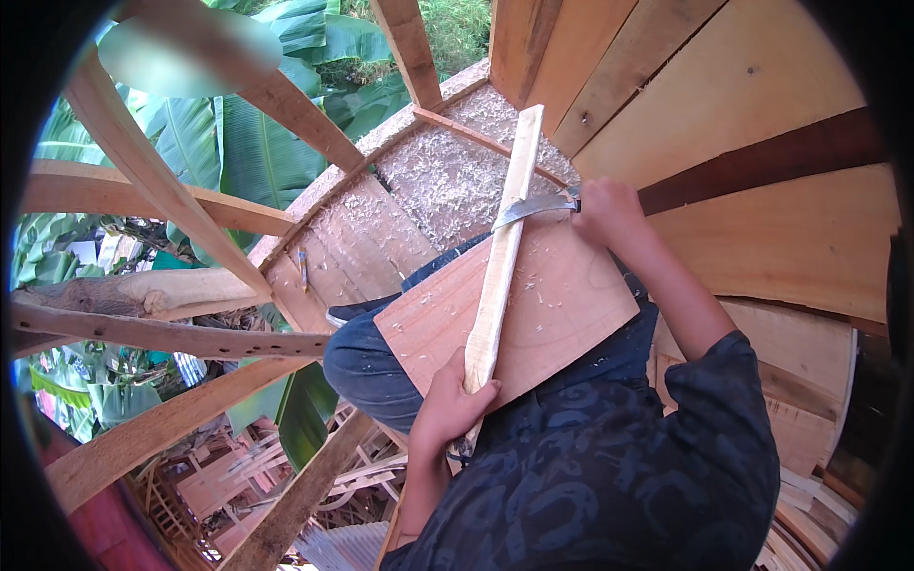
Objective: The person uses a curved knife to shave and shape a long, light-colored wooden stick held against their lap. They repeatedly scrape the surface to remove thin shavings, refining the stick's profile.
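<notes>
A long pale strip of wood point(499, 285) runs up and away from me, its lower end widening toward my body. My left hand point(450, 402) is closed round that lower end. In my right hand point(609, 214) is a knife with a curved blade point(535, 206); the fist hides most of its handle. The blade lies across the strip in its upper part, touching it. Underneath, a flat wooden board point(581, 300) rests over my lap, with a few shavings on it.
Wood shavings point(447, 181) cover much of the plank floor. A small pen-like tool point(303, 269) lies near its left edge. Wooden beams point(152, 181) stand on the left, with banana leaves point(257, 143) beyond. A plank wall point(724, 114) rises at right. Scrap wood point(228, 485) lies lower left.
</notes>
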`<state>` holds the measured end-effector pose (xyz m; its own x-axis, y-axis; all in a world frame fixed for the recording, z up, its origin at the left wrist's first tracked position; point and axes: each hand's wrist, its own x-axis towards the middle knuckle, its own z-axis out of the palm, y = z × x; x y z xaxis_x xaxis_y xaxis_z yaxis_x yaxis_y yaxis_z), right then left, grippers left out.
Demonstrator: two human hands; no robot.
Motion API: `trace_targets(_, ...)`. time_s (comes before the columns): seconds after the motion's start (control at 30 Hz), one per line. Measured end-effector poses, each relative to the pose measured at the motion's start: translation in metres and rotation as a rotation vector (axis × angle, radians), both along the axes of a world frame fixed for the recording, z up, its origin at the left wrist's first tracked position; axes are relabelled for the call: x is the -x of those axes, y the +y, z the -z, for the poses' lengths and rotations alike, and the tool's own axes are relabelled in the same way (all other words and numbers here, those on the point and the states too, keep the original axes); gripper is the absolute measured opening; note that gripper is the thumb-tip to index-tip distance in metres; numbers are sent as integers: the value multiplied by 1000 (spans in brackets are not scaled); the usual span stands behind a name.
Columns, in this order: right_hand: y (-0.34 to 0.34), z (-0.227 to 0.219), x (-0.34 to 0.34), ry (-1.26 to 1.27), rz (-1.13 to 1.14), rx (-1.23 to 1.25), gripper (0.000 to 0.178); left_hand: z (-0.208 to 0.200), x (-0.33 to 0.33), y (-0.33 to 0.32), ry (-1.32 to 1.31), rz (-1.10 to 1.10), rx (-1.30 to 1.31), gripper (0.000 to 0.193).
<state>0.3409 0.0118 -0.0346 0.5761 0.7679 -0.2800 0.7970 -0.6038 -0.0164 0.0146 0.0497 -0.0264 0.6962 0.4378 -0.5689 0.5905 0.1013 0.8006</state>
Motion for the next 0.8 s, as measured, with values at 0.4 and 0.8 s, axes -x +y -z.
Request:
trace_targets(0.4,-14,-24,-19,-8,72,-106,22,8,29,-11,-10,-53,47,58)
trace_targets(0.8,-9,0,10,-10,-135,-48,20,-8,14,-16,1,-42,-46,54)
